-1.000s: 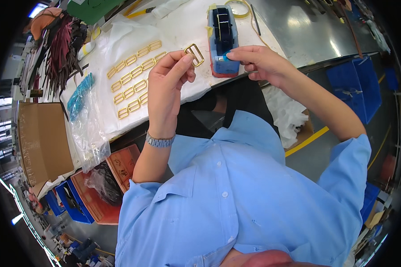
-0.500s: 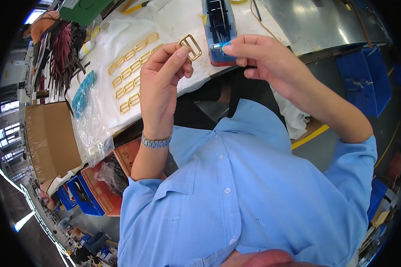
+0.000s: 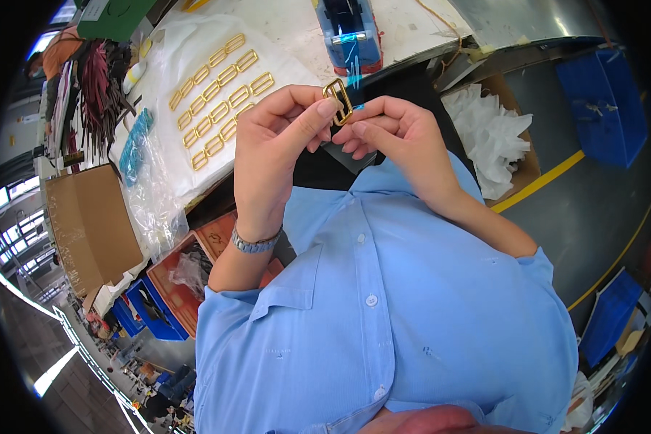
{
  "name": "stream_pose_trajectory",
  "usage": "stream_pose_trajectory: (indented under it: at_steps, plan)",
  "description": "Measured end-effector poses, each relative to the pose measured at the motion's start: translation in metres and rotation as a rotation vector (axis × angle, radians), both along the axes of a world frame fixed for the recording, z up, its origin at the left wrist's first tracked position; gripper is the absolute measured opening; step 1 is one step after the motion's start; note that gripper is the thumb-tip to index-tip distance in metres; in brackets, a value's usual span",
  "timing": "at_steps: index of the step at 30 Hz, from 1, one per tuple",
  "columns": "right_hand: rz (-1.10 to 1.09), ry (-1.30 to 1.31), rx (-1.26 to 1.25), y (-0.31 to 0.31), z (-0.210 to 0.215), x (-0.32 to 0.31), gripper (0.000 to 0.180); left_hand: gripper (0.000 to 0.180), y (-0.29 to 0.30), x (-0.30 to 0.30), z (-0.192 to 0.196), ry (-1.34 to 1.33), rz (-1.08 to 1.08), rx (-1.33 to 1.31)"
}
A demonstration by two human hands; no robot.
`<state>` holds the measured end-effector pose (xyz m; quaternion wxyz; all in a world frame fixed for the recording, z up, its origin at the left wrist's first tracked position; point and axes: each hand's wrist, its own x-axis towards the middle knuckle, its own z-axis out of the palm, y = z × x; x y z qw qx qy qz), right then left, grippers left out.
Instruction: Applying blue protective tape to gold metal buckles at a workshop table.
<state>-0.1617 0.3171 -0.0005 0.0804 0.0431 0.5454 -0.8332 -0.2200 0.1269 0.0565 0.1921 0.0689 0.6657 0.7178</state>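
- Tape dispenser, blue-bodied, stands near the edge of the desk, on the person's side.
- The person's left grip, just nearer the person than the dispenser, is pinching one gold slide buckle, which is held tilted off the desk.
- The right grip, on that same near side of the dispenser, is closed at the fingertips on the blue tape strip, which runs down from the dispenser's front and passes close beside the buckle; whether they touch, I can't tell.
- Left of the dispenser, four slanting rows of gold buckles lie on a white sheet.
- Farther left of it sits a clear plastic bag.
- Right of the dispenser, below desk level, is crumpled white paper.
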Motion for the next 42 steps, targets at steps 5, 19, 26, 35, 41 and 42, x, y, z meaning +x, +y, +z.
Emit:
stream_pose_trajectory:
  at_steps: [5,19,26,35,41,42]
  plan:
    - [0.015,-0.014,-0.056,0.009,-0.014,-0.008,0.019,0.016,0.002,-0.002,-0.002,0.029,0.031,0.008]
    - [-0.334,0.151,0.439,0.037,-0.024,-0.03,0.028,0.017,-0.014,0.003,-0.027,-0.086,0.09,0.145]
    - [-0.55,0.52,0.71,0.045,-0.009,-0.057,0.026,0.016,-0.009,0.013,-0.034,-0.075,0.057,0.176]
    - [-0.119,0.225,0.692,0.037,0.012,-0.103,0.034,0.014,0.0,0.027,-0.04,-0.185,0.045,0.255]
    - [-0.272,0.205,0.328,0.02,0.019,-0.1,0.021,0.015,0.0,0.032,-0.045,-0.235,0.031,0.288]
    - [-0.269,0.203,0.333,0.02,0.023,-0.097,0.021,0.015,-0.001,0.032,-0.044,-0.23,0.021,0.283]
